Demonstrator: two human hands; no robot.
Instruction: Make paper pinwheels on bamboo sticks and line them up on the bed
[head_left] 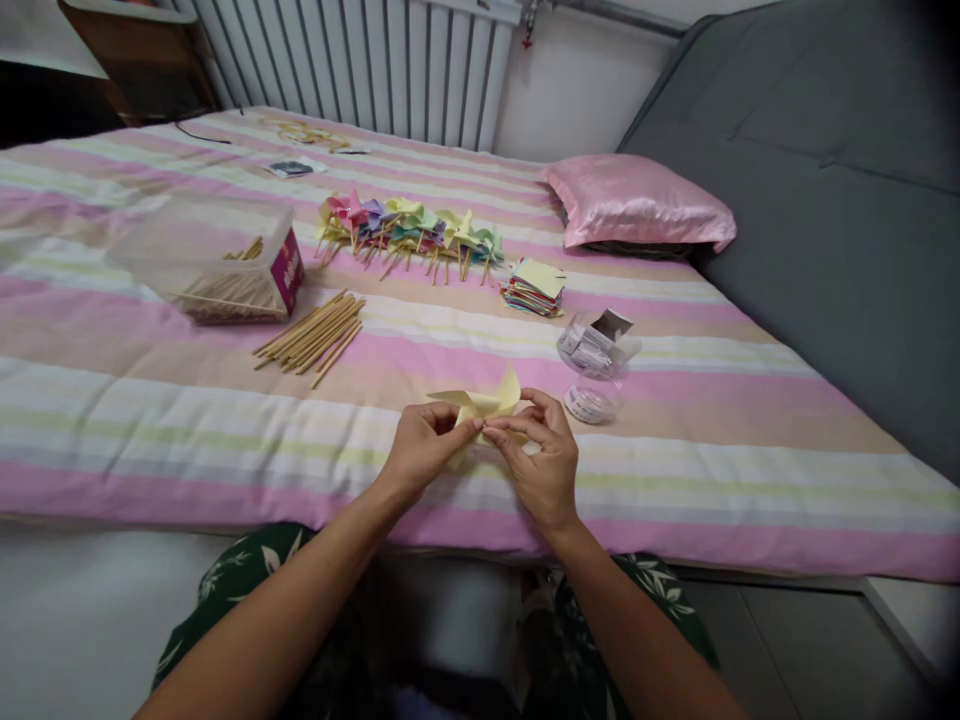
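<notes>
A pale yellow paper pinwheel (481,402) is held over the near edge of the striped bed. My left hand (421,448) pinches its left side, and my right hand (541,455) pinches its centre from the right, fingertips meeting. Its lower part is hidden behind my fingers. A loose bundle of wooden sticks (313,335) lies to the left beyond my hands. A small stack of coloured paper squares (534,287) sits farther back.
A row of finished coloured pinwheels (409,232) lies mid-bed. A clear plastic box (214,262) with sticks stands at left. A clear bag of small items (595,350) and a tape roll (587,403) sit right of my hands. A pink pillow (637,205) lies at the far right.
</notes>
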